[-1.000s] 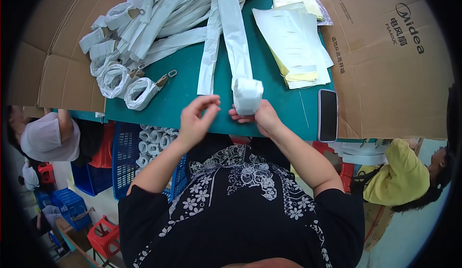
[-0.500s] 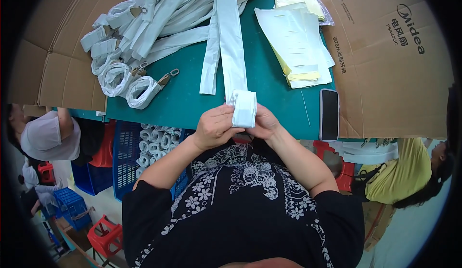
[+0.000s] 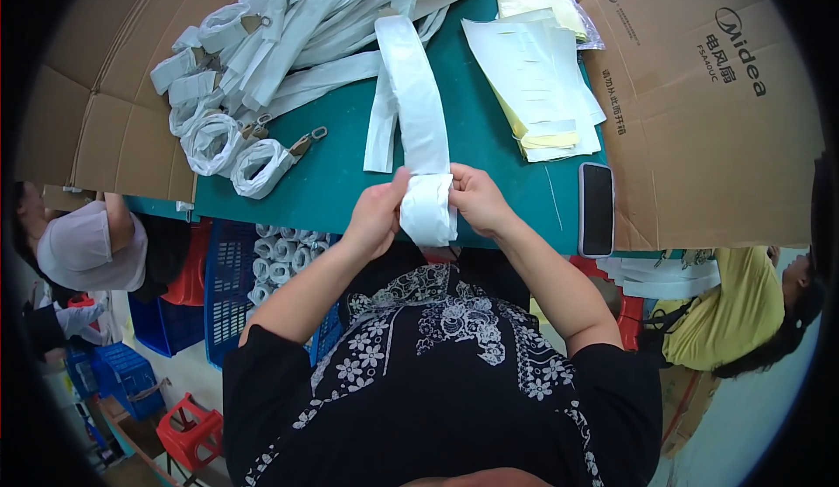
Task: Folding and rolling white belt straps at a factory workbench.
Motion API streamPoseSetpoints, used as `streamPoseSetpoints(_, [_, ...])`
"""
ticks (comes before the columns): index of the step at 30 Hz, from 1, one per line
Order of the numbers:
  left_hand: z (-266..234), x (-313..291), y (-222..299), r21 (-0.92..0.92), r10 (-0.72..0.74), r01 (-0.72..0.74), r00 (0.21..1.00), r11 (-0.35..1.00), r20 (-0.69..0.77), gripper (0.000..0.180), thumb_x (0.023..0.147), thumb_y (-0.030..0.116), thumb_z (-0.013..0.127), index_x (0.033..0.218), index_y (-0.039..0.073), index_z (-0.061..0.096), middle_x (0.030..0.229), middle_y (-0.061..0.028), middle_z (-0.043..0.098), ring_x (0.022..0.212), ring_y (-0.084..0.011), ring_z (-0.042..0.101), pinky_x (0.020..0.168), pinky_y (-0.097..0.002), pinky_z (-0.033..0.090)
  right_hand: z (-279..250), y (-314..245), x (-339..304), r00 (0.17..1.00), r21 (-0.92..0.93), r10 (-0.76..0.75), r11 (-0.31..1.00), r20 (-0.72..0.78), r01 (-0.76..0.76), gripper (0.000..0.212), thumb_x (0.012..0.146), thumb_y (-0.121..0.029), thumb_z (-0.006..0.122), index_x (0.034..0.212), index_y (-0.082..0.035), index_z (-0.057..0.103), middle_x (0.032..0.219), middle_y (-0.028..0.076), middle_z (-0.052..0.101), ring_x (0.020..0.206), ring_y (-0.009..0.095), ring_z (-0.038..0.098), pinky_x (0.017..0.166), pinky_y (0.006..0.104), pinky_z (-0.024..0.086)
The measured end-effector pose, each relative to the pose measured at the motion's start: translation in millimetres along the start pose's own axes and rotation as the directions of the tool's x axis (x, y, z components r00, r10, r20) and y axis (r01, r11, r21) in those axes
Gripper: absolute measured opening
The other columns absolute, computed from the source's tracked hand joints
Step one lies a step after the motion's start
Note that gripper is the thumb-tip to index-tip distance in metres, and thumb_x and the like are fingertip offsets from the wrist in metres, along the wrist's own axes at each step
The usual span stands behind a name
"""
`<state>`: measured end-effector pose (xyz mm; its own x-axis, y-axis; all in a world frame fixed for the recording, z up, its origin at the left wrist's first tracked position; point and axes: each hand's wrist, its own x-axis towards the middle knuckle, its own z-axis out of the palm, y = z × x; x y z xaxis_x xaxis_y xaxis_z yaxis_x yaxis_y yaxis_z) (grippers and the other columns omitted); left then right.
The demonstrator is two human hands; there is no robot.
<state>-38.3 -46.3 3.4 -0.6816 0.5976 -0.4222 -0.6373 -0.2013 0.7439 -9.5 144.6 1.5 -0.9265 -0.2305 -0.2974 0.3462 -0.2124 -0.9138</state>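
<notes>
Near the table's front edge, both of my hands hold a white strap (image 3: 419,111) covered in thin white wrapping. Its near end is wound into a flat roll (image 3: 428,213), while the free length runs away over the table and arches up at its far end. My left hand (image 3: 376,216) is closed on the left side of the roll, thumb on top. From the right, my right hand (image 3: 479,200) pinches the roll's edge; some fingertips are hidden. Just left of the strap lies another flat white strip (image 3: 379,133). Finished-looking white rolls (image 3: 260,170) with metal clips sit farther left.
A heap of long white straps (image 3: 323,32) fills the far left. Paper sheets (image 3: 537,85) and a phone (image 3: 597,210) lie at the right. Cardboard boxes (image 3: 690,163) flank the table. Below its left edge stands a blue crate (image 3: 229,286) of rolls. People sit at both sides.
The roll has come nearer to me and turned. My right hand has moved from behind it to its right edge. The strap's far part now curves up, its end drawn closer.
</notes>
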Motion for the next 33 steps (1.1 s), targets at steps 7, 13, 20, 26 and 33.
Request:
streamPoseSetpoints(7, [8, -17, -5, 0.769, 0.612, -0.613, 0.542, -0.181, 0.576, 0.036, 0.067, 0.018, 0.074, 0.095, 0.0, 0.061, 0.101, -0.0102, 0.059, 0.104, -0.0296, 0.052, 0.09, -0.0381, 0.041, 11, 13, -8, 0.954, 0.505, 0.295, 0.831, -0.043, -0.234, 0.023, 0.09, -0.012, 0.052, 0.108, 0.001, 0.055, 0.097, 0.008, 0.063, 0.082, 0.016, 0.064, 0.072, 0.0301, 0.053])
streamPoseSetpoints(13, [13, -23, 2, 0.618, 0.578, -0.774, 0.444, -0.139, 0.685, 0.032, 0.065, 0.02, 0.075, 0.089, 0.003, 0.065, 0.091, -0.0114, 0.063, 0.085, -0.0294, 0.061, 0.075, -0.0378, 0.047, 10, 7, -5, 0.955, 0.672, 0.065, 0.696, 0.29, -0.252, 0.042, 0.085, -0.009, 0.057, 0.124, -0.001, 0.045, 0.111, 0.012, 0.058, 0.1, 0.021, 0.059, 0.085, 0.0356, 0.051])
streamPoseSetpoints(20, [12, -39, 5, 0.667, 0.499, -0.601, 0.782, 0.441, 0.374, 0.023, 0.077, 0.02, 0.069, 0.088, 0.001, 0.065, 0.075, -0.0085, 0.064, 0.069, -0.0183, 0.063, 0.063, -0.0282, 0.048, 15, -31, -4, 0.932, 0.092, -0.172, 0.984, 0.319, 0.15, 0.068, 0.075, -0.007, 0.07, 0.133, -0.003, 0.034, 0.123, 0.013, 0.052, 0.113, 0.021, 0.052, 0.093, 0.0358, 0.044])
streamPoseSetpoints(26, [22, -29, 13, 0.342, 0.101, -0.148, 0.984, 0.928, 0.149, 0.029, 0.087, 0.026, 0.06, 0.097, -0.001, 0.062, 0.084, -0.0052, 0.066, 0.071, -0.0107, 0.061, 0.063, -0.0264, 0.049, 11, -33, -8, 0.933, -0.252, -0.257, 0.913, 0.253, 0.32, 0.053, 0.076, -0.012, 0.067, 0.126, -0.008, 0.047, 0.117, 0.007, 0.057, 0.106, 0.018, 0.056, 0.09, 0.0317, 0.044])
streamPoseSetpoints(33, [8, -3, 16, 0.213, -0.129, 0.086, 0.971, 0.973, 0.2, 0.042, 0.084, 0.031, 0.061, 0.112, -0.001, 0.056, 0.102, -0.0115, 0.061, 0.088, -0.0165, 0.061, 0.077, -0.0308, 0.048, -10, -57, -13, 0.823, -0.718, -0.19, 0.412, 0.535, 0.561, 0.051, 0.071, -0.008, 0.07, 0.118, -0.01, 0.053, 0.118, 0.009, 0.056, 0.103, 0.026, 0.058, 0.088, 0.0366, 0.046])
